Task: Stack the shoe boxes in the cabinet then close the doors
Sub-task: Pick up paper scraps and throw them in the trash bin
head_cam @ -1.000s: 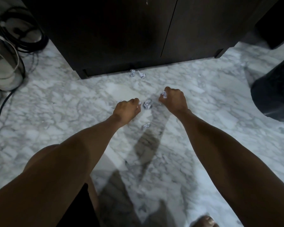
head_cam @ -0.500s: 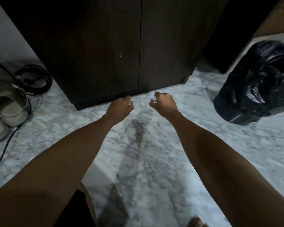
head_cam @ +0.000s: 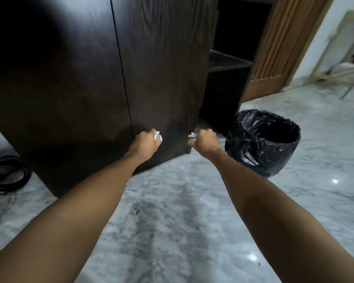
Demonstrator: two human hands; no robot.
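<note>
With each fist curled around crumpled paper, left hand (head_cam: pixel 146 142) and right hand (head_cam: pixel 204 140), carry both to the bin (head_cam: pixel 262 144) (cabinet (head_cam: pixel 90 78) doors look closed); no boxes visible.

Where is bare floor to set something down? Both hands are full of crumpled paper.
Bare marble floor lies between the forearms, before the cabinet, and right of the black bin. Cables crowd the left edge.
</note>
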